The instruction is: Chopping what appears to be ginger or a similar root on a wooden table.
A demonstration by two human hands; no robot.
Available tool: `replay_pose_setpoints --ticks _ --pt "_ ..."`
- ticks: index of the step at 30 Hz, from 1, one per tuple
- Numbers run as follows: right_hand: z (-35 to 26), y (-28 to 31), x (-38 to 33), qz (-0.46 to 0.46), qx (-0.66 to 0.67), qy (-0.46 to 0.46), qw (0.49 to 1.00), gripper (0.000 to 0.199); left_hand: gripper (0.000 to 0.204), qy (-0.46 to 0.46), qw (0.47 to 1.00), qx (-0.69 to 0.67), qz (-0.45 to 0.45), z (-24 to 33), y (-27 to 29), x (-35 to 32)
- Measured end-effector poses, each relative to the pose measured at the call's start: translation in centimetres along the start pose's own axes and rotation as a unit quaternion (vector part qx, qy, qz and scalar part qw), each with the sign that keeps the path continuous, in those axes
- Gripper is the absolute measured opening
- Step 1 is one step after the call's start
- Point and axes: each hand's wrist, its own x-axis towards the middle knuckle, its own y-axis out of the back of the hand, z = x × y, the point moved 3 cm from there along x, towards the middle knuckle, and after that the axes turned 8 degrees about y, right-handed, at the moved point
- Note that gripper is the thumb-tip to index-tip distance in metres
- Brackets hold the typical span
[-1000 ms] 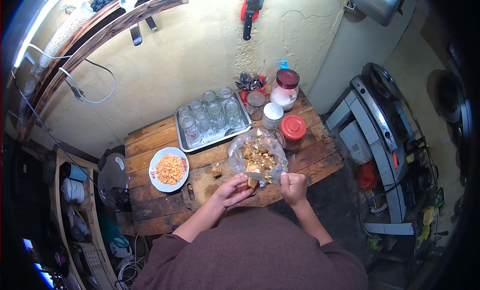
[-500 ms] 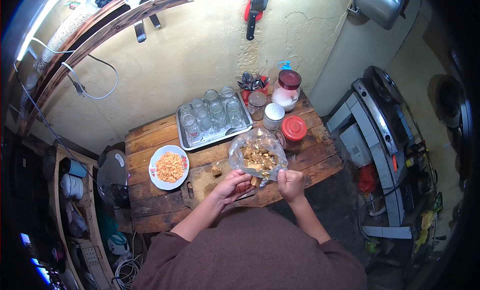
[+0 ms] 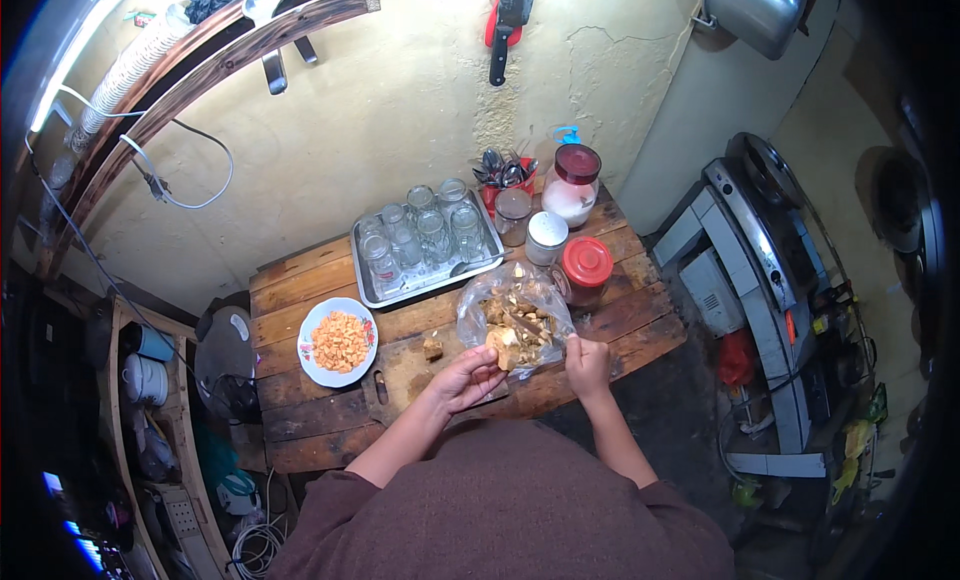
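Fingers of the left hand (image 3: 468, 375) curl around a pale brown chunk at the mouth of a clear plastic bag (image 3: 512, 320), so they look closed on that piece. Fingers of the right hand (image 3: 587, 362) are bunched tight on the bag's edge, and something thin seems to poke from that fist, but it is too small to tell what it is. That bag is full of brown and tan chunks and lies on a wooden cutting board (image 3: 410, 375) near the front of the tabletop (image 3: 300, 420). One small piece (image 3: 433, 349) sits alone on the board, just beside the left hand. A white plate of orange cubes (image 3: 339, 341) rests to the left of the board. Behind it sits a metal tray of glass jars (image 3: 425, 242). A red-lidded jar (image 3: 584, 270) stands just beside the bag, with a white-lidded jar (image 3: 546, 237) and a bigger jar of white stuff (image 3: 572, 184) behind. It looks like a chunk is being pulled out of the bag for the board. Next, the left hand would need to lift it free while the right hand keeps the bag from sliding.
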Motion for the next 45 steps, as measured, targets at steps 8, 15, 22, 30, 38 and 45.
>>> replay_pose_setpoints --ticks 8,15,22,30,38,45 --pt "-1.4 -0.5 -1.2 0.0 0.072 0.093 0.993 0.037 0.038 -0.018 0.995 -0.088 -0.052 -0.4 1.0 0.8" --pt "-2.6 -0.9 -0.5 0.009 0.061 0.105 0.993 0.037 0.037 -0.015 0.992 -0.101 -0.075 -0.2 0.9 1.2" --pt "-3.5 -1.8 0.4 0.002 0.05 0.094 0.994 0.039 0.035 0.014 0.998 -0.025 -0.047 -0.5 0.6 1.2" --pt "-3.1 -2.7 1.1 0.019 0.027 0.091 0.995 0.041 0.028 0.061 0.996 0.058 0.019 -1.7 -0.4 1.3" --pt "-0.1 -1.7 1.0 -0.003 0.007 0.035 0.999 0.038 0.036 -0.036 0.997 0.066 0.031 2.3 -0.7 0.4" --pt "-3.2 -0.5 0.6 0.008 0.015 0.156 0.988 0.035 0.031 -0.072 0.994 0.066 0.045 2.3 -0.3 0.0"
